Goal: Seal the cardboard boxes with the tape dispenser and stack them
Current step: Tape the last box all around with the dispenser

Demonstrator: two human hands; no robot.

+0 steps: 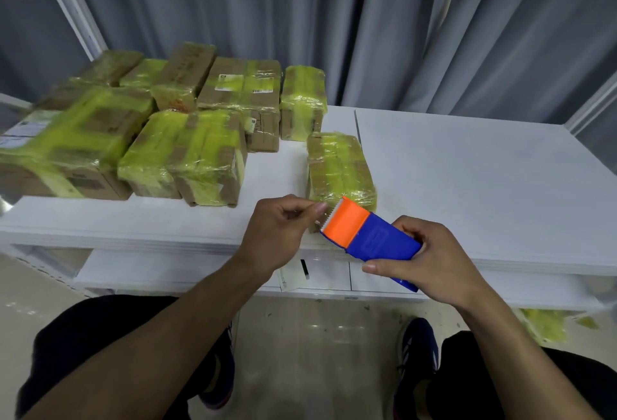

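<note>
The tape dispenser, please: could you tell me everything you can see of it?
The tape dispenser looks plastic: a blue body with an embossed rectangle and an orange front ending in a toothed edge. It is held tilted over the near edge of the white table, orange end toward a yellow-taped box. The right hand grips the blue end; the left hand pinches what looks like a clear tape end at the teeth.
</note>
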